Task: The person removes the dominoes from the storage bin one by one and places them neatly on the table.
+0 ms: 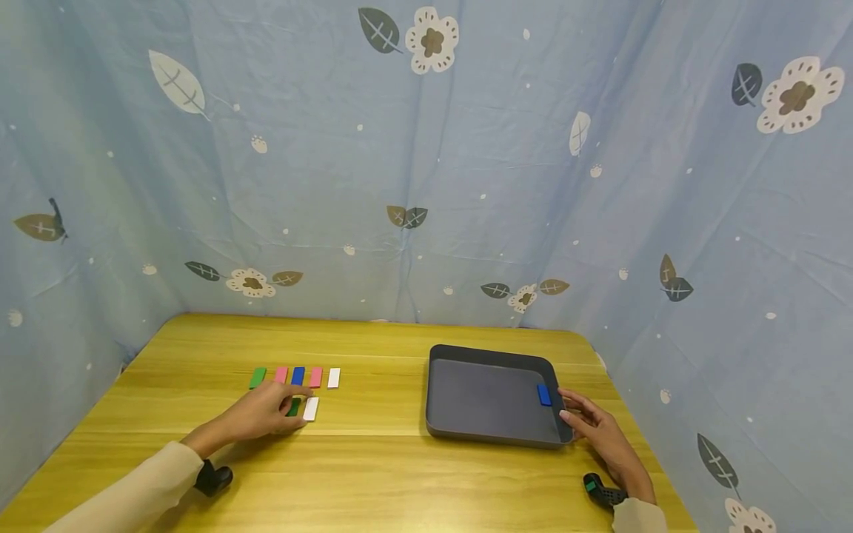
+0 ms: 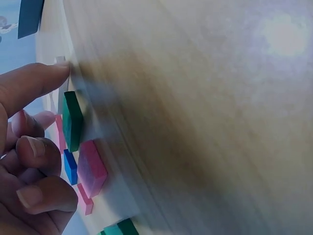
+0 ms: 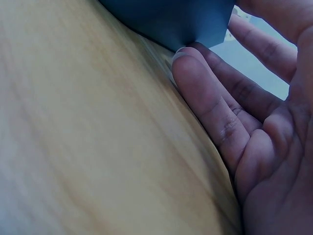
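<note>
In the head view, my left hand (image 1: 269,409) pinches a small white block (image 1: 311,409) between thumb and forefinger, low over the table. Right beside that block lies a dark green block (image 1: 293,406), partly behind the fingers. A pink block (image 2: 92,169) shows under the hand in the left wrist view. My right hand (image 1: 603,437) holds the right wall of a dark grey tray (image 1: 496,442), thumb at the rim and other fingers against the outside. Inside the tray, near that wall, lies a blue block (image 1: 544,394).
Behind the left hand runs a row of blocks: green (image 1: 258,377), pink (image 1: 281,374), blue (image 1: 298,376), another pink (image 1: 316,377) and white (image 1: 334,378). A wooden table (image 1: 373,474) carries everything. A blue patterned curtain (image 1: 333,185) hangs around its back and sides.
</note>
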`<control>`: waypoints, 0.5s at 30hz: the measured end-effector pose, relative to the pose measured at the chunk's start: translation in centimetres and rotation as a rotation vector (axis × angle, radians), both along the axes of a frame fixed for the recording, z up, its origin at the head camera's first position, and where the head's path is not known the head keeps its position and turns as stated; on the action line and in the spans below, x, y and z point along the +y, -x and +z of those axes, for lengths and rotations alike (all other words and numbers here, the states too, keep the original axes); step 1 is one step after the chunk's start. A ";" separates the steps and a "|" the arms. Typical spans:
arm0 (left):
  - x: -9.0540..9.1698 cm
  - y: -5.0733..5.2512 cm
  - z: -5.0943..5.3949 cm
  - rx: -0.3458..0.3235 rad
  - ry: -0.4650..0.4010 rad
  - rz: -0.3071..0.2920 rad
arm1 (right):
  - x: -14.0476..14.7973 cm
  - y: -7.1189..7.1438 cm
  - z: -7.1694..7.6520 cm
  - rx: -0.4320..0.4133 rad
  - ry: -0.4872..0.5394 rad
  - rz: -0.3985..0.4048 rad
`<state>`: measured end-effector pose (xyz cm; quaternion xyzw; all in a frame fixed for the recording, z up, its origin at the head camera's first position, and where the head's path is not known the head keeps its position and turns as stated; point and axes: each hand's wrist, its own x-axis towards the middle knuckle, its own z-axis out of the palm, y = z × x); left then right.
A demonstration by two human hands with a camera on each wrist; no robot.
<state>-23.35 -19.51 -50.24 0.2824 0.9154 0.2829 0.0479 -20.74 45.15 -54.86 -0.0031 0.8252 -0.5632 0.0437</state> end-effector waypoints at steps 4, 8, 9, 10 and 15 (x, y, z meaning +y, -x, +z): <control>0.2 0.1 0.3 0.009 0.000 -0.004 | 0.1 0.0 0.0 -0.004 0.000 0.000; 0.9 0.4 0.7 0.049 -0.003 -0.018 | 0.0 -0.1 0.1 -0.005 -0.001 0.002; 1.2 0.5 0.9 0.062 -0.010 -0.023 | 0.0 -0.1 0.1 -0.004 -0.001 0.001; 1.5 0.6 1.0 0.082 -0.015 -0.031 | 0.0 -0.1 0.1 -0.002 -0.001 0.001; 3.6 1.2 1.5 0.129 -0.051 -0.053 | -0.1 0.0 0.1 0.000 0.002 -0.003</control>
